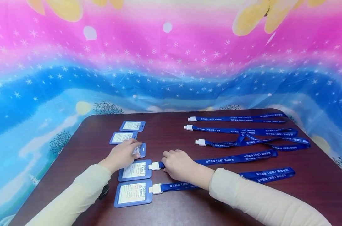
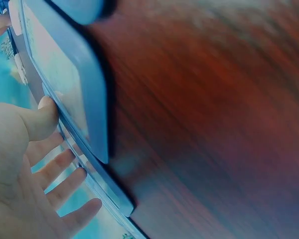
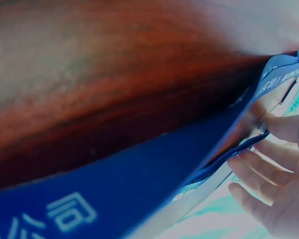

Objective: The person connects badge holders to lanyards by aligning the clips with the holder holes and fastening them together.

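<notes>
My left hand (image 1: 123,154) lies over the third badge holder (image 1: 143,150), a blue frame with a white card, partly hidden beneath it. Spread fingers and a thumb (image 2: 49,112) show at the holders' edges in the left wrist view. My right hand (image 1: 179,163) is over the blue lanyard (image 1: 230,160) whose white clip (image 1: 155,166) joins the fourth badge holder (image 1: 135,170). In the right wrist view its fingers are apart and nearly straight beside the strap (image 3: 154,159); a firm grip is not visible.
Nearest me, a badge holder (image 1: 132,193) is joined to another lanyard (image 1: 176,186). Two badge holders (image 1: 132,126) lie at the back left. Three lanyards with white clips (image 1: 200,142) stretch across the right of the dark wooden table (image 1: 165,131). A patterned cloth (image 1: 171,62) hangs behind.
</notes>
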`<control>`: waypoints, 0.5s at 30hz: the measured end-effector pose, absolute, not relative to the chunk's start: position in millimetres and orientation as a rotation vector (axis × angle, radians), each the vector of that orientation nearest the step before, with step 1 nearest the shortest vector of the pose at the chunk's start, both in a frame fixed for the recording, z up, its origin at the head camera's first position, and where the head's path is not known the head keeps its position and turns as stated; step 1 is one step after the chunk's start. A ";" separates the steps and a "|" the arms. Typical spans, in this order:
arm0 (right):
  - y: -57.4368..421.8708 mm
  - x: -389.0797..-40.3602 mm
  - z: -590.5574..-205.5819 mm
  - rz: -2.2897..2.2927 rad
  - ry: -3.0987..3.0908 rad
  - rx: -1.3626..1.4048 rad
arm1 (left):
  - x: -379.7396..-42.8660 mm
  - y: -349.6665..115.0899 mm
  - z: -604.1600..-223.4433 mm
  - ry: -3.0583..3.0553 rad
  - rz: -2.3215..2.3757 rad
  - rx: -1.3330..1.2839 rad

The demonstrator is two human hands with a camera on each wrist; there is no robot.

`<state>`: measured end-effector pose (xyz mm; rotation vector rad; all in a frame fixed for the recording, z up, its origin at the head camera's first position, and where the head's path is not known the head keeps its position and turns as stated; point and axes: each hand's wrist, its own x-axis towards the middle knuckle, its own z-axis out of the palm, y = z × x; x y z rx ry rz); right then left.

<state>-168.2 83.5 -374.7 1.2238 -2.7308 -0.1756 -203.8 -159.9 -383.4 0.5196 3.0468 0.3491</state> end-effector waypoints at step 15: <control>86.8 -170.4 -375.2 -0.180 -2.661 1.265 | -213.3 -141.5 -372.3 3.015 0.272 0.530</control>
